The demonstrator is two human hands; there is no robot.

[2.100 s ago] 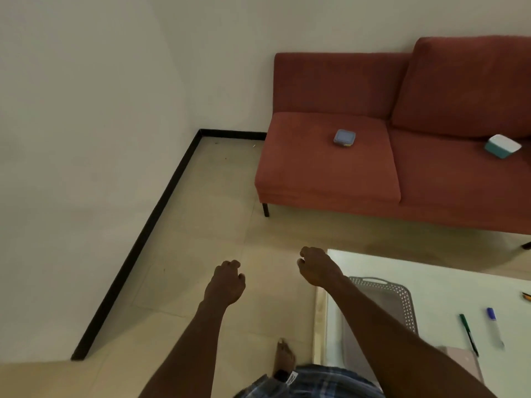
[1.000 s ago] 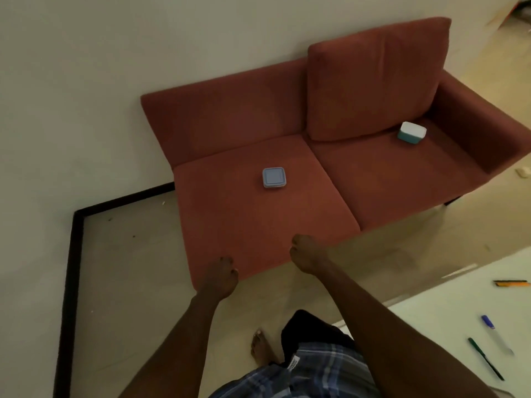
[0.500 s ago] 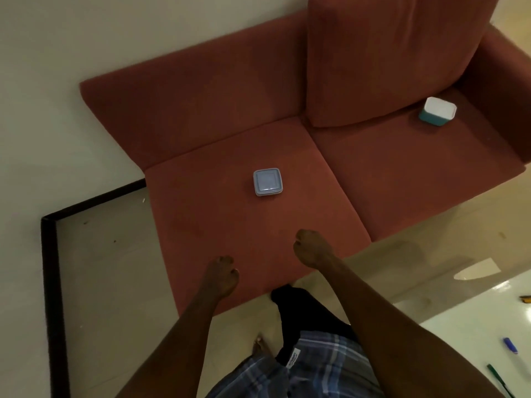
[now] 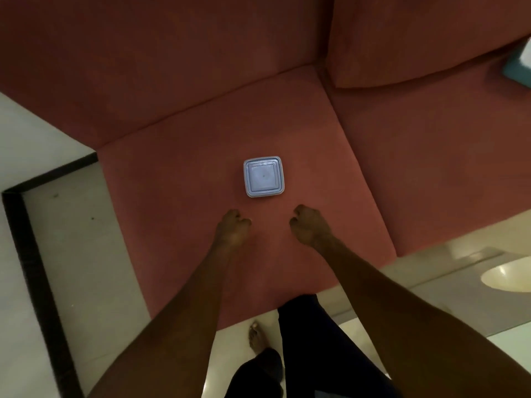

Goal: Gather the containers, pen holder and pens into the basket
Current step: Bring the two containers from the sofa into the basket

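Observation:
A small square container with a pale blue lid lies flat on the left seat cushion of a red sofa. My left hand and my right hand hover just in front of it, one on each side, fingers loosely curled and holding nothing. Neither hand touches the container. A teal container with a white lid shows partly at the right edge, on the right seat cushion. The basket, pen holder and pens are out of view.
A loose back cushion leans on the sofa's right half. Pale tiled floor and a black skirting strip lie to the left. My legs and a bare foot stand against the sofa's front edge.
I have stepped up to the sofa and the view has tilted down onto the left seat. Both hands have moved forward over the cushion, close to the blue-lidded container. The table has left the view.

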